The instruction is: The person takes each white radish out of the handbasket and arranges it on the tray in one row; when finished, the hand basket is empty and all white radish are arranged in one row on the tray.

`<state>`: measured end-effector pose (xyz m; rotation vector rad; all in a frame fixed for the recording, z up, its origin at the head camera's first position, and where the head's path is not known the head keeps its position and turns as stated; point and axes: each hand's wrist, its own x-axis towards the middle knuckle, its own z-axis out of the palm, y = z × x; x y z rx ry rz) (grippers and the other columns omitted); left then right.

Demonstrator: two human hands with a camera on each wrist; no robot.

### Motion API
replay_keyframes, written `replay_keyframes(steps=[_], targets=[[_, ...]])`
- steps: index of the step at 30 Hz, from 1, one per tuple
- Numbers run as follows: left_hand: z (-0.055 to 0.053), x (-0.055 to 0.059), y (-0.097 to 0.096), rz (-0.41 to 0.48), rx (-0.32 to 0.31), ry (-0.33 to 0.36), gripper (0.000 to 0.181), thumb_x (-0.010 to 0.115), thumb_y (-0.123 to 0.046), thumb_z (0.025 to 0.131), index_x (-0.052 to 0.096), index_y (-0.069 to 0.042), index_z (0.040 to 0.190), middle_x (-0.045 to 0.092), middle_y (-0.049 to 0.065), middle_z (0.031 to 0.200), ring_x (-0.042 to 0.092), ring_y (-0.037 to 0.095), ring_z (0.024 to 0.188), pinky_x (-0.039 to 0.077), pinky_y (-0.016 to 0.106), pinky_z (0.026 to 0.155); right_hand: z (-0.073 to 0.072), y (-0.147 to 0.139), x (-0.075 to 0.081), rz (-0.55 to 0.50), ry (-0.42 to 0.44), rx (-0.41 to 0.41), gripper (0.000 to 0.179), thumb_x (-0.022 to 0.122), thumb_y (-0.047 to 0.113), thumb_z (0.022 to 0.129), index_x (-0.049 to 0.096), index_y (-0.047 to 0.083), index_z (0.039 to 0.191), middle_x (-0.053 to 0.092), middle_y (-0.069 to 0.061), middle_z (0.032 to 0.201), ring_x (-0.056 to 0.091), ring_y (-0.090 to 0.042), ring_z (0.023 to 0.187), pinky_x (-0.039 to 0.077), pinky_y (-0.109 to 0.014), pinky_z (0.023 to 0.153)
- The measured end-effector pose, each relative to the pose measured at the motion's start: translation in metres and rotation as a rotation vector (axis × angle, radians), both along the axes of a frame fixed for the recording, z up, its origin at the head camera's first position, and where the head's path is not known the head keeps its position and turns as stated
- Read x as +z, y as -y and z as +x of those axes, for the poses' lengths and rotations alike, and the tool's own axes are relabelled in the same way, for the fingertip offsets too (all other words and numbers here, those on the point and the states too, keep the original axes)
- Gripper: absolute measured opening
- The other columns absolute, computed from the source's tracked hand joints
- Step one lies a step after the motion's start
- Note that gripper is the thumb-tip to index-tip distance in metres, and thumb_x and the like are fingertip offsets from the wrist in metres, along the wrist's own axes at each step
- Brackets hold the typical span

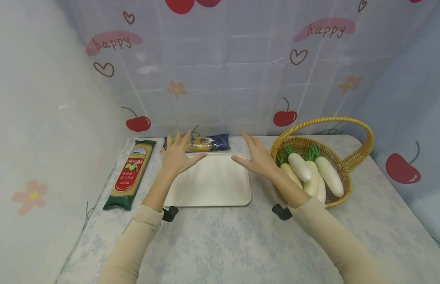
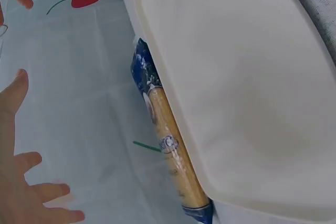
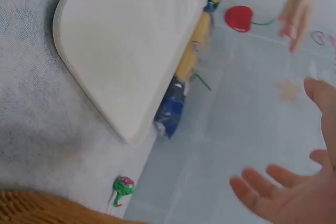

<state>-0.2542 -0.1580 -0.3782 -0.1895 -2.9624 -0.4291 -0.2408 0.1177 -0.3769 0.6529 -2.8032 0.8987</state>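
Note:
My left hand hovers over the left side of a cream rectangular tray, fingers spread and holding nothing. Facing it, my right hand is raised at the tray's right edge, its fingers also apart and bare. Behind the tray lies a blue-and-yellow pasta packet, partly covered by the left fingers in the head view. Left of the tray, a larger pasta packet with a red label and green ends lies at a slant. Both wrist views show the tray's surface bare.
A wicker basket with a tall handle stands to the right, holding several white radishes with green tops. Between basket and tray lies what looks like a wrapped lollipop. A printed curtain hangs along the table's back edge.

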Motion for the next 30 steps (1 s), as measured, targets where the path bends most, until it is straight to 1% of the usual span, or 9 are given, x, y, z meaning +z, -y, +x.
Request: replay_keyframes(steps=[1, 3, 6, 10, 15, 20, 24, 27, 30], targets=[[0.001, -0.002, 0.004, 0.028, -0.009, 0.013, 0.094, 0.052, -0.073, 0.077, 0.021, -0.024, 0.152, 0.039, 0.021, 0.144, 0.033, 0.049, 0.130, 0.034, 0.069, 0.095, 0.004, -0.005, 0.001, -0.038, 0.021, 0.041, 0.087, 0.065, 0.041, 0.087, 0.015, 0.015, 0.152, 0.036, -0.026, 0.142, 0.045, -0.042, 0.122, 0.044, -0.058, 0.093], [0.004, -0.007, 0.012, 0.075, -0.035, 0.016, 0.090, 0.055, -0.067, 0.080, 0.030, -0.016, 0.149, 0.056, 0.024, 0.125, 0.053, 0.045, 0.111, 0.046, 0.061, 0.084, 0.016, -0.016, 0.005, -0.106, 0.072, 0.105, 0.084, 0.067, 0.035, 0.087, 0.017, 0.015, 0.152, 0.044, -0.024, 0.137, 0.054, -0.038, 0.114, 0.049, -0.053, 0.087], [0.006, -0.017, 0.029, 0.176, -0.077, 0.044, 0.080, 0.062, -0.056, 0.083, 0.041, -0.007, 0.142, 0.064, 0.024, 0.106, 0.061, 0.039, 0.093, 0.052, 0.052, 0.077, 0.034, -0.038, 0.007, -0.184, 0.129, 0.175, 0.076, 0.067, 0.026, 0.088, 0.026, 0.011, 0.149, 0.056, -0.023, 0.125, 0.063, -0.033, 0.100, 0.055, -0.044, 0.080], [0.011, -0.033, 0.053, 0.282, -0.115, 0.103, 0.072, 0.068, -0.041, 0.083, 0.044, -0.001, 0.138, 0.055, 0.025, 0.126, 0.052, 0.042, 0.115, 0.046, 0.055, 0.091, 0.056, -0.075, 0.005, -0.250, 0.177, 0.176, 0.067, 0.066, 0.017, 0.088, 0.033, 0.004, 0.145, 0.061, -0.022, 0.116, 0.066, -0.029, 0.092, 0.056, -0.034, 0.077], [0.017, -0.049, 0.075, 0.350, -0.112, 0.192, 0.075, 0.071, -0.032, 0.082, 0.039, 0.004, 0.140, 0.042, 0.027, 0.139, 0.042, 0.046, 0.125, 0.040, 0.059, 0.098, 0.074, -0.118, 0.001, -0.264, 0.207, 0.057, 0.063, 0.064, 0.016, 0.090, 0.034, 0.001, 0.144, 0.059, -0.025, 0.119, 0.064, -0.033, 0.098, 0.053, -0.022, 0.077], [0.019, -0.064, 0.087, 0.369, -0.077, 0.299, 0.074, 0.071, -0.029, 0.083, 0.038, 0.004, 0.140, 0.039, 0.030, 0.140, 0.039, 0.048, 0.127, 0.039, 0.060, 0.098, 0.086, -0.148, -0.002, -0.299, 0.137, -0.029, 0.059, 0.063, 0.011, 0.090, 0.036, 0.001, 0.142, 0.062, -0.022, 0.111, 0.065, -0.011, 0.094, 0.052, -0.014, 0.073], [0.020, -0.075, 0.093, 0.379, -0.063, 0.338, 0.075, 0.073, -0.027, 0.081, 0.038, 0.005, 0.140, 0.039, 0.030, 0.141, 0.037, 0.047, 0.128, 0.038, 0.058, 0.100, 0.091, -0.164, -0.004, -0.365, 0.071, -0.055, 0.057, 0.064, 0.004, 0.088, 0.040, -0.001, 0.140, 0.066, -0.004, 0.105, 0.064, -0.001, 0.086, 0.054, -0.016, 0.069], [0.020, -0.082, 0.096, 0.388, -0.039, 0.360, 0.078, 0.075, -0.028, 0.080, 0.038, 0.005, 0.140, 0.037, 0.029, 0.142, 0.037, 0.046, 0.129, 0.037, 0.055, 0.103, 0.090, -0.173, -0.005, -0.393, 0.074, -0.095, 0.057, 0.063, 0.007, 0.089, 0.039, 0.000, 0.141, 0.064, 0.012, 0.103, 0.064, 0.001, 0.085, 0.055, -0.018, 0.069], [0.019, -0.087, 0.097, 0.389, -0.019, 0.378, 0.080, 0.076, -0.029, 0.078, 0.037, 0.004, 0.140, 0.036, 0.029, 0.143, 0.035, 0.045, 0.131, 0.034, 0.053, 0.106, 0.088, -0.180, -0.005, -0.384, 0.087, -0.146, 0.056, 0.062, 0.011, 0.091, 0.039, 0.000, 0.141, 0.060, 0.018, 0.103, 0.061, 0.005, 0.086, 0.053, -0.015, 0.069]])
